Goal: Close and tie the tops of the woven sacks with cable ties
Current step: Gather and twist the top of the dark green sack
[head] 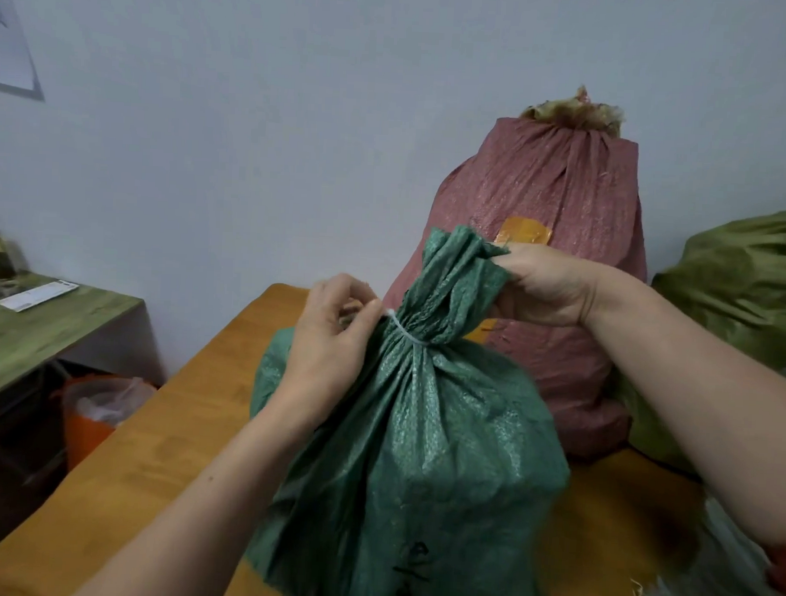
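Item: one green sack (412,434), stood upright on the desk (159,445), long axis vertical, neck gathered. A cable tie (405,332) was looped round the neck, tail led leftward. The tail was pinched by the nearer left hand (331,335). The top above the tie was gripped by the right hand (545,286). A leftward pull was judged needed.

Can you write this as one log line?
left grip: pinches white plastic cable tie | right grip: holds green woven sack top | tie: around neck
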